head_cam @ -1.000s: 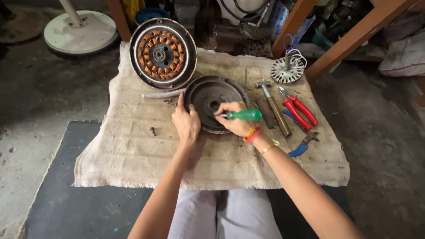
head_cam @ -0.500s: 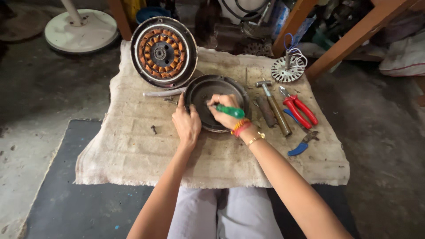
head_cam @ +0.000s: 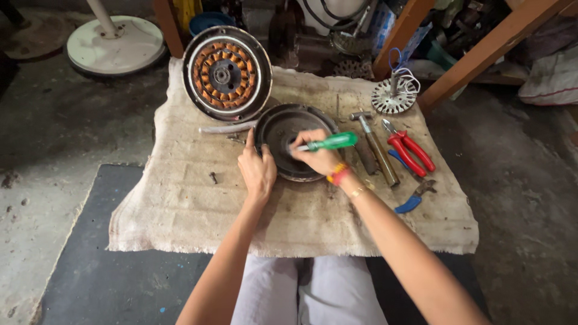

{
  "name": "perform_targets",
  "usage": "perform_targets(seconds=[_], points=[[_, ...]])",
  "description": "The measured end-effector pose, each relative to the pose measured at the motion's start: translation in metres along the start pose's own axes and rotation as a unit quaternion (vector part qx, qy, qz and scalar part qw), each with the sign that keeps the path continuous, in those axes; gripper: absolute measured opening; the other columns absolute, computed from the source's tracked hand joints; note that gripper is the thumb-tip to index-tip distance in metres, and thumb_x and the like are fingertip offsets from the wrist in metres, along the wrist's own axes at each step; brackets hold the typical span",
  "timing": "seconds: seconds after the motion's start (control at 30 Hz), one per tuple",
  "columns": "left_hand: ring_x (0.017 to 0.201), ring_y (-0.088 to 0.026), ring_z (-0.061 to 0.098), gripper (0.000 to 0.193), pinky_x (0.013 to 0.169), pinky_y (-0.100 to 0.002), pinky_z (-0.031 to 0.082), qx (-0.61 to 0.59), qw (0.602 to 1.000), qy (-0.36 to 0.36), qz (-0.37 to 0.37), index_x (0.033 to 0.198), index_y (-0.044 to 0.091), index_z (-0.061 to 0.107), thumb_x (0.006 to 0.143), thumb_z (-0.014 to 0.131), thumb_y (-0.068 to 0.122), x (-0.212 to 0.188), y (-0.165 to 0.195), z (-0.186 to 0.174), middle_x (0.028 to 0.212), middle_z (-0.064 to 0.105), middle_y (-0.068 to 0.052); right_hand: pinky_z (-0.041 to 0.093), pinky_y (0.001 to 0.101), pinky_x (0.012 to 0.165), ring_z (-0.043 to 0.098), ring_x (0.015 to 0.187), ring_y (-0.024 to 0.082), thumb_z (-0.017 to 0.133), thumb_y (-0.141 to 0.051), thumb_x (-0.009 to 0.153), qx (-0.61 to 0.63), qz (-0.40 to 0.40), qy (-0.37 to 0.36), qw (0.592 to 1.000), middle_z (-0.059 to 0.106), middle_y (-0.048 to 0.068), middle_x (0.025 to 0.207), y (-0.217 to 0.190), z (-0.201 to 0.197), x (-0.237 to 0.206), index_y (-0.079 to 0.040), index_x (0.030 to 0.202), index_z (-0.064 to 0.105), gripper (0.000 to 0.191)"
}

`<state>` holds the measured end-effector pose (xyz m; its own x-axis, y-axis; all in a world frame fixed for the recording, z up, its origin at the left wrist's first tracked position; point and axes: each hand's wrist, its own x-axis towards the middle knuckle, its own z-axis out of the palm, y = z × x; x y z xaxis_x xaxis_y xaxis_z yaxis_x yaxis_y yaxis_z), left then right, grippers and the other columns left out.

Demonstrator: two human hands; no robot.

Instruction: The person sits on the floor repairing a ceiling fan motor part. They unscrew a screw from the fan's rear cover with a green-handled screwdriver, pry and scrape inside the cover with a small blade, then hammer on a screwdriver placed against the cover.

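A dark round metal motor cover (head_cam: 288, 123) lies on a burlap cloth (head_cam: 198, 204) on the floor. My left hand (head_cam: 257, 170) rests on the cover's left rim, index finger stretched out. My right hand (head_cam: 316, 157) grips a green-handled screwdriver (head_cam: 328, 142), its tip pointing left into the middle of the cover. Behind it leans a round motor stator (head_cam: 226, 73) with copper windings in a metal housing.
A hammer (head_cam: 376, 146), red-handled pliers (head_cam: 411, 150) and blue-handled pliers (head_cam: 414, 195) lie right of the cover. A small screw (head_cam: 213, 177) sits on the cloth, a small finned rotor (head_cam: 394, 96) at the back right. A white fan base (head_cam: 114, 43) stands behind left.
My right hand has shifted a little over the cover, turning the screwdriver so its green handle points right again. My left hand stays on the rim.
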<state>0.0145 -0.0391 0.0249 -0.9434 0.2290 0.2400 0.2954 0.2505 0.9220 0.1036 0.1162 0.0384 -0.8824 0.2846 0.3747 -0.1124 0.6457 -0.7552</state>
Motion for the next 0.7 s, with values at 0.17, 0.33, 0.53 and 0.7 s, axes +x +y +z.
perform_targets(seconds=[0.17,0.33,0.53,0.7], points=[[0.09,-0.051,0.068,0.051,0.084,-0.056,0.051,0.023,1.0,0.001,-0.018,0.142,0.008,0.058,0.091,0.061,0.013,-0.001,0.0,0.002,0.095,0.07,-0.034,0.053,0.0258,0.071,0.068,0.078,0.008,0.081,-0.005,0.079,-0.023,-0.034,0.0,0.999,0.076,0.005,0.082,0.0,-0.001,0.001,-0.003,0.084,0.075,0.007],[0.09,-0.049,0.07,0.05,0.082,-0.055,0.053,0.013,1.0,-0.012,-0.013,0.141,0.009,0.06,0.091,0.06,0.013,0.001,-0.002,0.0,0.093,0.07,-0.033,0.052,0.0272,0.067,0.067,0.073,0.01,0.081,-0.007,0.08,-0.014,0.008,-0.023,1.0,0.075,0.005,0.079,-0.008,-0.003,0.002,-0.004,0.081,0.073,0.009],[0.09,-0.049,0.07,0.051,0.082,-0.054,0.053,0.007,1.0,-0.005,-0.012,0.141,0.009,0.06,0.091,0.061,0.013,0.002,-0.003,0.001,0.096,0.07,-0.033,0.052,0.0279,0.066,0.067,0.07,0.012,0.082,-0.01,0.078,-0.058,0.046,-0.004,0.997,0.073,0.007,0.074,-0.009,-0.002,0.007,-0.005,0.078,0.073,0.01],[0.093,-0.05,0.069,0.05,0.082,-0.055,0.053,0.01,1.0,-0.006,0.005,0.141,0.009,0.061,0.091,0.062,0.013,0.002,-0.003,-0.001,0.096,0.07,-0.034,0.051,0.0323,0.073,0.065,0.078,0.019,0.085,-0.005,0.069,-0.083,-0.056,0.029,0.995,0.068,0.011,0.077,0.004,-0.002,0.006,-0.003,0.075,0.074,0.013]])
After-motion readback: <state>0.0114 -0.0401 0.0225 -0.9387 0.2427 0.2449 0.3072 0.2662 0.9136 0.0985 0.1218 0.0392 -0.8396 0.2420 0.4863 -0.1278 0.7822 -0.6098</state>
